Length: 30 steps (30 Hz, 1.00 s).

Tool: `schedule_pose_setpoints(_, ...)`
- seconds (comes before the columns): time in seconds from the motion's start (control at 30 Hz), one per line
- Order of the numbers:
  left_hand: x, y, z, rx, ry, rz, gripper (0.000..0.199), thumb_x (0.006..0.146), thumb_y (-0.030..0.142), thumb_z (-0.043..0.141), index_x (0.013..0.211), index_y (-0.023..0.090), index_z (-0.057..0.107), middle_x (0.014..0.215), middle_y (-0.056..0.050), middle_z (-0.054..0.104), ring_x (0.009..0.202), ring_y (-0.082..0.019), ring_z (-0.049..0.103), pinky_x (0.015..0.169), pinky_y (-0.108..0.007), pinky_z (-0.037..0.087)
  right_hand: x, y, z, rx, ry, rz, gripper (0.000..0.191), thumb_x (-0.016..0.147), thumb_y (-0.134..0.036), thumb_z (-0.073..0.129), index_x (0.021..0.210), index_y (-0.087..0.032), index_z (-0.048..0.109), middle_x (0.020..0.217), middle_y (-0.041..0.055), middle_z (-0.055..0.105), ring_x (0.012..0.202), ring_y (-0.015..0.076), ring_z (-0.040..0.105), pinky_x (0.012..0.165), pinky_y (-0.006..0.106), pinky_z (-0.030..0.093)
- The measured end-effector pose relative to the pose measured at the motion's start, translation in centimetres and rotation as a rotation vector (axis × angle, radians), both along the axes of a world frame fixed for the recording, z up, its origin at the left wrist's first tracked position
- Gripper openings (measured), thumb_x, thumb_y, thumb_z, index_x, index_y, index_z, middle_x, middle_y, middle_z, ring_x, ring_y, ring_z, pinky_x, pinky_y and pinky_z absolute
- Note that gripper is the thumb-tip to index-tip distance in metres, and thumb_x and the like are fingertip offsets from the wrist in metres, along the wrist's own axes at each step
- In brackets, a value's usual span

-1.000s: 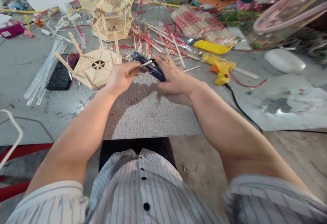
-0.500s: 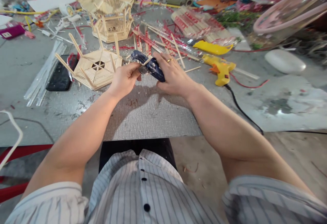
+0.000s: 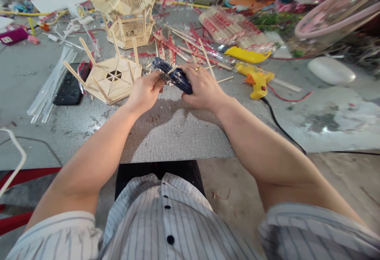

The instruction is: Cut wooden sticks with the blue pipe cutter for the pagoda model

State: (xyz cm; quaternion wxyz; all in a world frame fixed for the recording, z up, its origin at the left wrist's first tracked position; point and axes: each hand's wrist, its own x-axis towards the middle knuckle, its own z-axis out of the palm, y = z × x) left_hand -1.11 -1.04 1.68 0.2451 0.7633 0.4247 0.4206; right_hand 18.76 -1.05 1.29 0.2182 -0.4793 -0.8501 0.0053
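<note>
My right hand is wrapped round a dark blue hand cutter, which has a metal blade towards its left end. A short length of thin wooden stick shows across the cutter. My left hand is closed in a pinch at the blade end, on the stick; the fingertips are partly hidden. Just left of that hand lies a hexagonal stick base with upright posts at its corners. Behind it stands a tiered wooden stick tower, cut off by the top edge.
Loose sticks and bagged sticks lie beyond my hands. To the right are a yellow-handled saw, a yellow glue gun with its cord, and a white mouse-shaped object. Clear glue sticks and a black phone lie left.
The fingers of my right hand have drawn in closer round the cutter. My left hand has barely shifted, and the stick base and tower stay in place.
</note>
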Motion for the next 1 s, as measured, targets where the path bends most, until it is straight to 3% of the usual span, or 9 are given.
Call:
schedule_pose_setpoints(0.3,-0.1,0.1,-0.2,0.027,-0.022,-0.017,0.033,0.091,0.038,0.052,0.063,0.021,0.052,0.054,0.001,0.053,0.063,-0.014,0.061,0.066,-0.027,0.046,0.1,0.1,-0.1,-0.003,0.007,0.001,0.066,0.070,-0.024,0.053,0.135,-0.018,0.039,0.130,0.0142,0.053,0.119,0.0351,0.049,0.097,0.054,0.040)
schedule_pose_setpoints(0.67,-0.3,0.4,-0.3,0.082,-0.005,-0.021,0.034,0.090,0.047,0.050,0.069,0.021,0.058,0.058,-0.001,0.057,0.061,-0.014,0.060,0.059,-0.026,0.047,-0.1,-0.3,0.4,-0.034,-0.034,-0.059,0.064,0.068,-0.022,0.052,0.131,-0.016,0.042,0.129,0.0152,0.054,0.115,0.0338,0.051,0.092,0.049,0.042)
schedule_pose_setpoints(1.0,-0.2,-0.2,0.7,-0.011,-0.022,0.028,0.035,0.086,0.050,0.055,0.065,0.023,0.055,0.059,-0.001,0.054,0.071,-0.018,0.062,0.065,-0.029,0.046,0.0,-0.3,0.3,-0.001,-0.001,-0.090,0.053,0.067,-0.025,0.051,0.120,-0.020,0.051,0.110,0.0106,0.063,0.098,0.0291,0.058,0.080,0.044,0.047)
